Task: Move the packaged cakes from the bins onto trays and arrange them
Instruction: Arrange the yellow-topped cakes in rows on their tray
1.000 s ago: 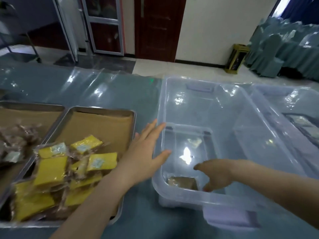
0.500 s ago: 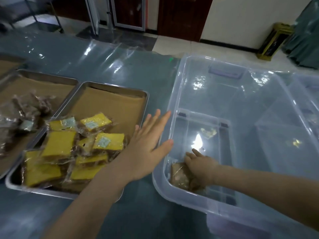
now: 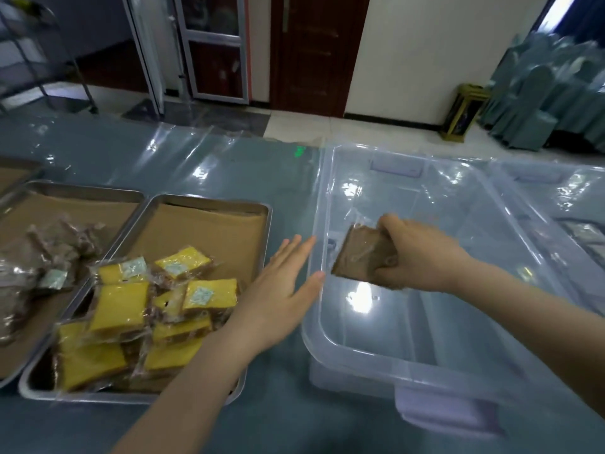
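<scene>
The step in hand is the transfer of 1 brown packaged cake (image 3: 360, 253) out of the clear plastic bin (image 3: 360, 347). The right hand (image 3: 422, 253) grips this cake by its right edge, with fingers and thumb curled round it, and holds it in the air inside the bin, near the left wall. The left hand (image 3: 281, 296) holds nothing. Its fingers are straight and it hovers between the bin and the nearer tray (image 3: 209, 199), with the thumb just beside the bin rim; whether it touches the rim I cannot tell. This tray carries yellow packaged cakes (image 3: 131, 306) in a loose pile. The farther left tray (image 3: 82, 188) carries brown cakes (image 3: 49, 250). In my judgement, the next move must lift the cake over the left wall, carry it to the tray of brown ones and lay it flat there.
</scene>
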A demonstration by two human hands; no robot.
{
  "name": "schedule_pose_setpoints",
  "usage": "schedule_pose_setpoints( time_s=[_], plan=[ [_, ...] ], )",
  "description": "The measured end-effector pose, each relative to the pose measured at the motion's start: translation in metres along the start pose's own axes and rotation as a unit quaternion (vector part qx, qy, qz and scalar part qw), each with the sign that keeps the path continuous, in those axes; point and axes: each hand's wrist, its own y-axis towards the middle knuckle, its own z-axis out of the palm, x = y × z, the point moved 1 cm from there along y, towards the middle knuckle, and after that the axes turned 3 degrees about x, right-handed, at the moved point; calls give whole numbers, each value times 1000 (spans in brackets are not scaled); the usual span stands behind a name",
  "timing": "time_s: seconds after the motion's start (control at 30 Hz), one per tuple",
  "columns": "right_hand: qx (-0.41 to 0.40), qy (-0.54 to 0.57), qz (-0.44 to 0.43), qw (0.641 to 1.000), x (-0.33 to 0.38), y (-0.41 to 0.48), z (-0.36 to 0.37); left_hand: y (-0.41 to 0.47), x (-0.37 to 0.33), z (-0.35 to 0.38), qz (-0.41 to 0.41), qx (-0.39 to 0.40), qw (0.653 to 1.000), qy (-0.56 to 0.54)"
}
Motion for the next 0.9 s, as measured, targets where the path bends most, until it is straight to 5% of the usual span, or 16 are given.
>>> schedule_pose_setpoints(
  time_s=[0.2, 0.53, 0.73, 0.9],
  plan=[
    [-50, 196, 42, 978, 38, -31, -65, -24, -7, -26, 47, -65, 984, -158],
    [-26, 180, -29, 983, 205, 16, -67, -91, 43, -132, 101, -113, 950, -272],
    [-42, 158, -76, 984, 308, 55, -34, -125, 112, -196, 42, -184, 953, -239],
    [-52, 187, -55, 979, 362, 76, -4, -145, 166, -228, 3, -156, 950, -269]
  ],
)
